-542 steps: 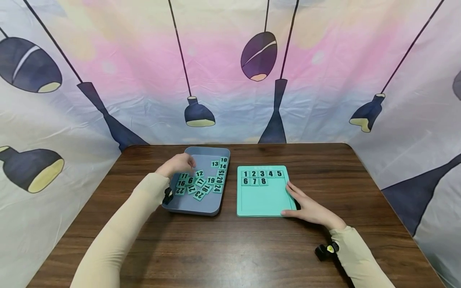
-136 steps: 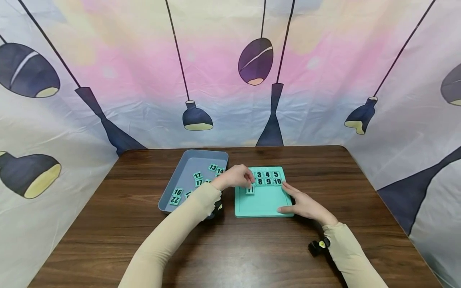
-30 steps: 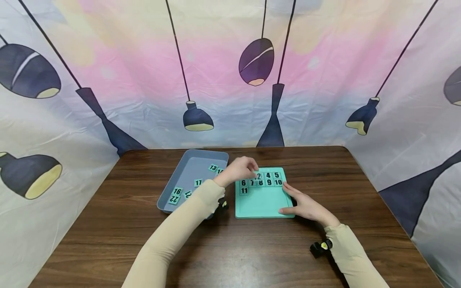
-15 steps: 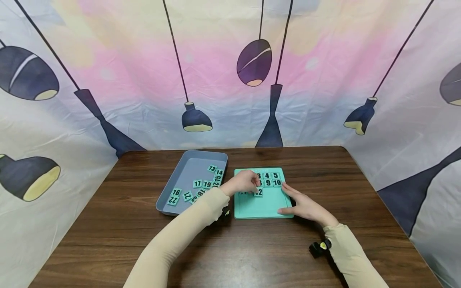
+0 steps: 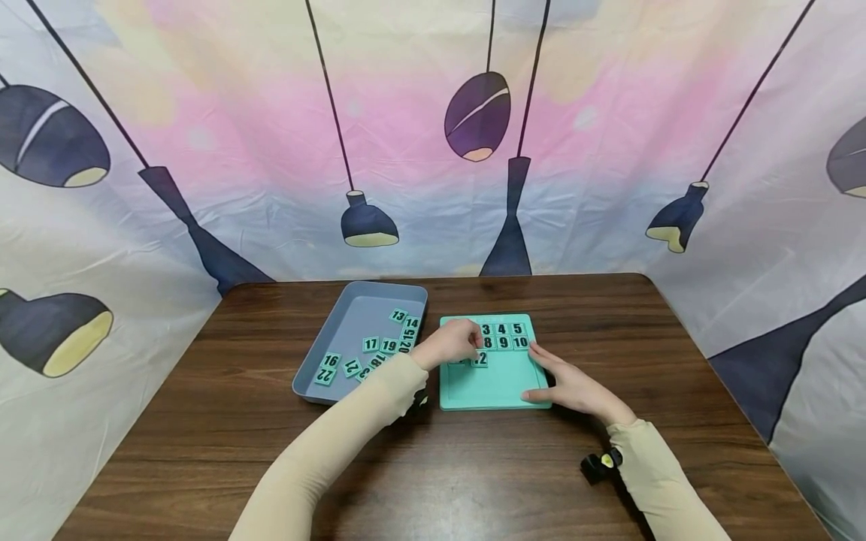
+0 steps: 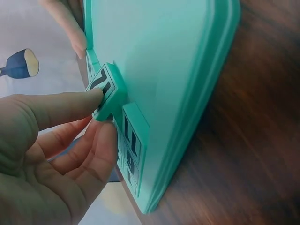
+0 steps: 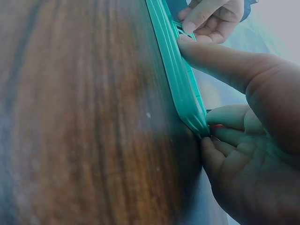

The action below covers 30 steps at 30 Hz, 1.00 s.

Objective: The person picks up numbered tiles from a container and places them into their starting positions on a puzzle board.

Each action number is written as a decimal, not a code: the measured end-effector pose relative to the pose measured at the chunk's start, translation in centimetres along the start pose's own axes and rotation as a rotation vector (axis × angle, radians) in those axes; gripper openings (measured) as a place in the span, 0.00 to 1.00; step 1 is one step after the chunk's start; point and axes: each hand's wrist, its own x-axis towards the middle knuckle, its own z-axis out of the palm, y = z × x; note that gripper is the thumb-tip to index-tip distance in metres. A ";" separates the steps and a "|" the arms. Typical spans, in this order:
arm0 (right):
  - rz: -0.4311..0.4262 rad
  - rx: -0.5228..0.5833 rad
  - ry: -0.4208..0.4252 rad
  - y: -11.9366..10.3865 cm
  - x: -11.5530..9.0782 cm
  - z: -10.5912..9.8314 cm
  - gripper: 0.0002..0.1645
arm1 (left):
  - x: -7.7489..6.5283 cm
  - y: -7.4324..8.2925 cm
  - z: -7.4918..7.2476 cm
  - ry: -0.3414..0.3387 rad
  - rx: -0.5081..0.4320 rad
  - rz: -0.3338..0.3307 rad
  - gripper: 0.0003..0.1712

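My left hand [image 5: 452,342] pinches the number tile 12 [image 5: 480,361] between thumb and fingers, low over the turquoise number board [image 5: 494,391]. In the left wrist view that tile [image 6: 108,89] is tilted, beside the tile 11 [image 6: 135,133] lying on the board. Tiles 3, 4, 5 and 8, 9, 10 show in the upper two rows; my left hand covers those further left. At the board's right side my right hand [image 5: 575,385] grips the edge, thumb over the front corner and fingers along the side, as the right wrist view also shows.
Left of the board stands a blue-grey tray [image 5: 352,304] with several loose number tiles, among them 13 [image 5: 398,315], 17 [image 5: 370,344] and 16 [image 5: 330,361]. My left forearm crosses its front right part. Both stand on a brown wooden table [image 5: 433,481].
Earlier, tiles 9, 10 and 11 joined the board's rows. Within the last second my left hand lowered tile 12 to the third row and shifted it slightly left. The right hand stayed put.
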 end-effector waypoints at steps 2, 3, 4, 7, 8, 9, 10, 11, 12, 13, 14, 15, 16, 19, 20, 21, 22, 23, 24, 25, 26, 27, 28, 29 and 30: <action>-0.003 0.002 0.001 0.0 0.0 -0.1 0.61 | -0.2 -0.1 -0.3 0.005 -0.008 -0.011 0.04; -0.006 0.002 0.002 0.0 0.0 -0.1 0.61 | -0.2 -0.2 -0.4 0.007 -0.008 -0.019 0.04; -0.007 0.002 0.002 0.0 0.1 -0.1 0.61 | -0.3 -0.2 -0.5 0.011 -0.004 -0.023 0.04; -0.008 -0.001 0.002 0.0 0.0 -0.2 0.61 | -0.4 -0.5 -0.7 0.014 0.018 -0.026 0.04; -0.008 -0.003 0.002 0.0 0.0 -0.2 0.61 | -0.4 -0.7 -0.7 0.014 0.027 -0.024 0.04; -0.008 -0.003 0.003 0.0 0.0 -0.2 0.61 | -0.3 -0.8 -0.6 0.015 0.033 -0.023 0.04; -0.007 -0.003 0.003 0.0 0.0 -0.2 0.61 | -0.4 -0.9 -0.6 0.015 0.038 -0.019 0.04; -0.007 -0.005 0.004 0.0 0.0 -0.2 0.61 | -0.3 -1.0 -0.6 0.014 0.040 -0.018 0.04; -0.007 -0.006 0.005 0.0 0.0 -0.2 0.61 | -0.3 -1.1 -0.5 0.014 0.039 -0.018 0.04; -0.006 -0.009 0.006 0.0 0.0 -0.1 0.61 | -0.3 -1.1 -0.5 0.013 0.037 -0.019 0.04; -0.007 -0.011 0.006 0.0 0.0 -0.1 0.61 | -0.4 -1.1 -0.5 0.011 0.030 -0.020 0.04; -0.008 -0.014 0.007 0.0 0.0 -0.1 0.61 | -0.5 -1.1 -0.4 0.007 0.028 -0.021 0.04; -0.006 -0.016 0.007 0.0 0.0 -0.1 0.61 | -0.5 -1.0 -0.4 0.004 0.028 -0.020 0.04; -0.003 -0.016 0.010 0.0 0.0 -0.1 0.61 | -0.6 -0.9 -0.2 -0.004 0.028 -0.016 0.04; -0.004 -0.016 0.011 0.0 0.0 -0.1 0.61 | -0.6 -0.9 -0.1 -0.002 0.033 -0.012 0.04; -0.002 -0.016 0.012 0.0 0.0 -0.1 0.61 | -0.6 -0.9 -0.1 0.001 0.040 -0.010 0.04; -0.001 -0.016 0.012 0.0 0.0 -0.1 0.61 | -0.6 -0.9 0.0 0.003 0.043 -0.010 0.04; -0.003 -0.016 0.012 0.0 0.0 0.0 0.61 | -0.7 -0.9 0.0 0.005 0.048 -0.010 0.03; -0.001 -0.016 0.011 0.0 0.0 0.0 0.61 | -0.7 -1.0 0.0 0.005 0.052 -0.010 0.03; -0.002 -0.016 0.011 0.0 0.0 0.0 0.61 | -0.7 -1.0 0.0 0.006 0.058 -0.008 0.04; -0.003 -0.015 0.010 0.0 0.0 0.0 0.61 | -0.7 -1.1 0.0 0.007 0.059 -0.010 0.04; -0.001 -0.013 0.009 0.0 0.0 0.1 0.61 | -0.7 -1.1 -0.1 0.010 0.058 -0.014 0.05; -0.001 -0.010 0.008 0.0 0.0 0.1 0.61 | -0.7 -1.2 -0.2 0.015 0.055 -0.019 0.06; -0.001 -0.008 0.008 0.0 0.0 0.1 0.61 | -0.7 -1.3 -0.2 0.024 0.057 -0.021 0.07; -0.001 -0.006 0.008 0.0 0.0 0.1 0.61 | -0.7 -1.5 -0.3 0.033 0.053 -0.020 0.07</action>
